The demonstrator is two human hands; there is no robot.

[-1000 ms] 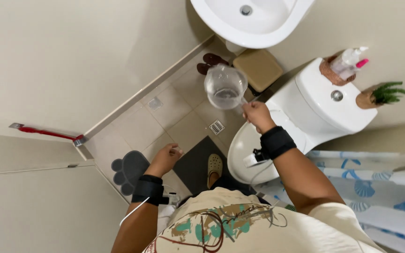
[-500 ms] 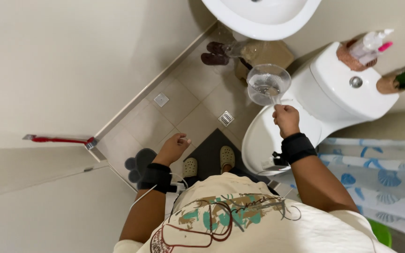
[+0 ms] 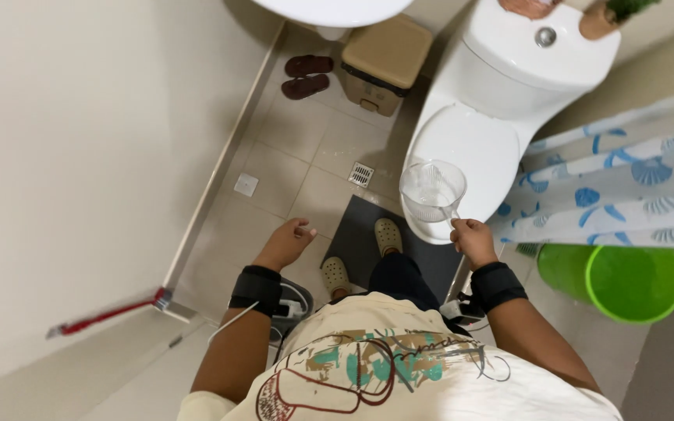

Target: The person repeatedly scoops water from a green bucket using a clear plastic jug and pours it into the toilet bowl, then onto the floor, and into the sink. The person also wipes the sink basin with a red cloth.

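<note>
Water, a little I think, sits in the clear plastic dipper that my right hand grips by the handle, held over the closed toilet lid. My left hand hangs loosely curled, holding nothing. Carrying it level matters now

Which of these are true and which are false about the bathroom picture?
1. The right hand holds a clear plastic scoop with a handle. True.
2. The left hand holds a sponge. False: it is empty.
3. The white toilet's lid is up. False: it is shut.
4. A green round bucket stands by the shell-patterned shower curtain. True.
5. Brown slippers lie next to the tan pedal bin. True.
</note>
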